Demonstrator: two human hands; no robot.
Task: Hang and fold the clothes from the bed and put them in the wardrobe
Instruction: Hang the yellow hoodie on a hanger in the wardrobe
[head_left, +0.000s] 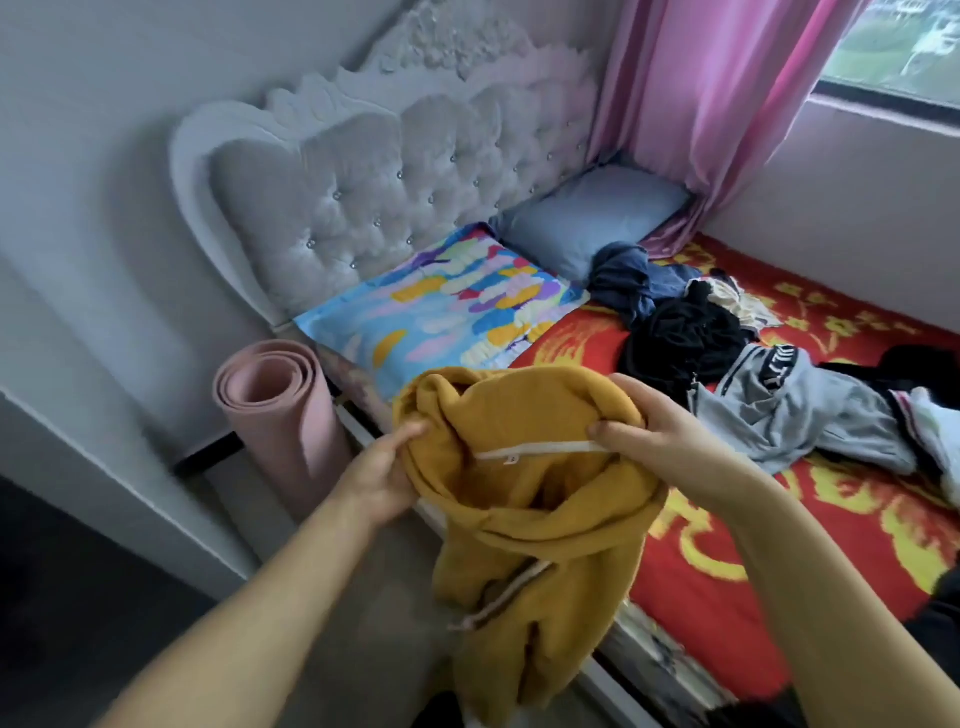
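Note:
A mustard-yellow hoodie (524, 499) hangs in the air in front of me, over the bed's near edge. My left hand (382, 475) pinches the left side of its neck opening. My right hand (657, 434) grips the right side, thumb on the white neck tape. The hoodie's body droops down toward the floor. On the red and yellow bedspread (691, 551) lie more clothes: a navy garment (623, 283), a black garment (680, 338), a grey garment with black lettering (795, 410) and a white piece (940, 436) at the right edge. No wardrobe is in view.
A rolled pink mat (283, 415) stands on the floor beside the bed's tufted white headboard (374, 192). A colourful pillow (441, 306) and a blue pillow (592, 218) lie at the head of the bed. A pink curtain (717, 104) hangs by the window.

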